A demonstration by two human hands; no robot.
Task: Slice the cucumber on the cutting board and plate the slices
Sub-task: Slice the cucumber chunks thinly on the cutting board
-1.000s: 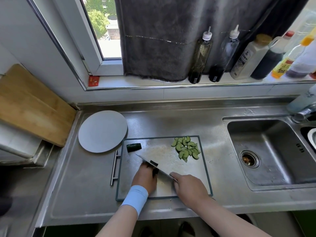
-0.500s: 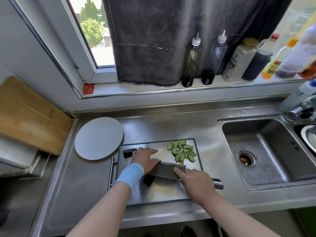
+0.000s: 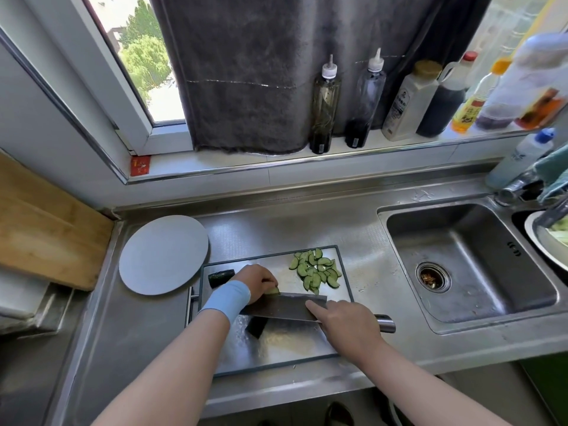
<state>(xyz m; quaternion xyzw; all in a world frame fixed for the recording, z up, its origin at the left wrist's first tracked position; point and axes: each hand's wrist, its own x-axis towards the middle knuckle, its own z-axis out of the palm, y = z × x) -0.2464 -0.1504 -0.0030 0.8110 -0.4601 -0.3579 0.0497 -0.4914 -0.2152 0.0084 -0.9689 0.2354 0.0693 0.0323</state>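
A steel cutting board [image 3: 276, 348] lies on the counter. My left hand [image 3: 256, 281] curls over a cucumber piece [image 3: 273, 291] and holds it down on the board. My right hand [image 3: 347, 325] grips a cleaver [image 3: 282, 307], index finger along the blade, which stands right beside the left fingers. A pile of half-moon slices [image 3: 316, 272] lies at the board's far right. A dark end piece [image 3: 219, 277] sits at the far left corner, another dark piece [image 3: 256, 326] just below the blade. A grey round plate [image 3: 163, 262] lies bare to the left of the board.
A steel sink [image 3: 467, 265] is to the right, with a bowl [image 3: 544, 241] at its far edge. Bottles [image 3: 325, 106] line the window sill under a dark towel. A wooden board [image 3: 43, 226] leans at the left.
My left hand moved from the near part of the board up to a cucumber piece by the slices. The cleaver turned and came alongside the left fingers.
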